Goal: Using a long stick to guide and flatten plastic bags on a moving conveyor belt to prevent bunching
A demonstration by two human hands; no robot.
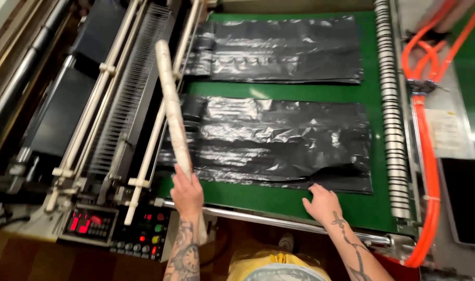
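Along the near edge of the green belt surface point(279, 200), the person's two hands work close to a stack of glossy black plastic bags point(279, 143). The left hand point(187, 193) is wrapped around the lower part of a long, pale, cloth-wound stick point(172, 112), fingers closed about it; the stick rises away from the hand, slanting up and slightly left, so that its far end hangs over the machine's white rails point(99, 93) at the surface's left edge. Its lower end passes under the wrist, toward the body. The right hand point(323, 204) lies flat with fingers spread, the fingertips touching the near edge of the black bag stack close to its near right corner, the palm resting on bare green.

That stack lies crumpled and flat across the middle of the surface, between the two hands and beyond them. A second stack of black bags point(284, 49) lies apart from it at the far edge. Orange hoses point(430, 156) run beside a ribbed roller point(391, 104) along the right edge, and a control panel with red lit digits point(89, 224) sits off the near left corner, just left of the left forearm.
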